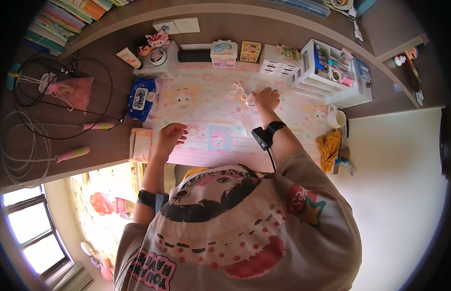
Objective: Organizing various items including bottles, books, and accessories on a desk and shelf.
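Over the front left part of the desk mat (pixel 206 116), my left hand (pixel 172 138) hovers with loosely curved fingers, some of them apart, and nothing visible in it. My right hand (pixel 267 99) reaches to the far middle of the mat, its fingers closed around a small whitish object (pixel 251 99). Its kind is too blurred to tell. Just left of that lies a pair of scissors (pixel 236 90) with pale looped handles, close to the held object. Each of my forearms wears a black strap with a small box.
Along the back stand a clear box with a handle (pixel 224 53), small white drawers (pixel 278 60) and a white organizer (pixel 322 68). A white mug (pixel 336 117) and a mustard cloth (pixel 328 149) sit right. A blue wipes pack (pixel 142 99) lies left.
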The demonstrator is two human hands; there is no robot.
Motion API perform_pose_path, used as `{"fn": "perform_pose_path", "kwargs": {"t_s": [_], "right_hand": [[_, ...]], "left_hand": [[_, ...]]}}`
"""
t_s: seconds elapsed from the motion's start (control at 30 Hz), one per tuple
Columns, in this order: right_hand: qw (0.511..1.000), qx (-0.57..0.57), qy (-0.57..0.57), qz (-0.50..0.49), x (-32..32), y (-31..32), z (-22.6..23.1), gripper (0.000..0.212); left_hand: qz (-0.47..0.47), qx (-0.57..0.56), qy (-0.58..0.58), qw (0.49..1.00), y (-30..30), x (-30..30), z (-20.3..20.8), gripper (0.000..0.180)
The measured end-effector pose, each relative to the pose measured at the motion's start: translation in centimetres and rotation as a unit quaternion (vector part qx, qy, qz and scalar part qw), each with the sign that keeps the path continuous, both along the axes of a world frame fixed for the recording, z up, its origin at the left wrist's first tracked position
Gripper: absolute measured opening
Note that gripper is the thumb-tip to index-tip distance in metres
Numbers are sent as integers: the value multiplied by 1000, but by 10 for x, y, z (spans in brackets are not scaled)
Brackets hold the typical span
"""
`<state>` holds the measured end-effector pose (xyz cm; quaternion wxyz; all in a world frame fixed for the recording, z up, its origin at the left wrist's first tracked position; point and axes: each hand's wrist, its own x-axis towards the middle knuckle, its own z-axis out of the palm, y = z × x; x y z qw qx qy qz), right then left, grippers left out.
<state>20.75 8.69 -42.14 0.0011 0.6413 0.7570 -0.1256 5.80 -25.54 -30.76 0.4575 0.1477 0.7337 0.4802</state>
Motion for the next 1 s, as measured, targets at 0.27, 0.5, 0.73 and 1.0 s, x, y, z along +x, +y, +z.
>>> {"fn": "perform_pose_path", "kwargs": {"t_s": [0.27,0.5,0.73,1.0], "right_hand": [[997,-6,-4,81,-10,0,-20,46],[970,-95,200,104,-19,5,-30,39],[972,-120,165,114,-32,-14,-30,35],[849,-321,375,189,-28,-30,0,34]], "left_hand": [[13,-6,7,1000,-12,-1,0,21],[34,-7,-2,999,-15,0,-5,20],[13,0,10,1000,-10,-1,-1,21],[-20,24,25,999,4,4,-5,21]]}}
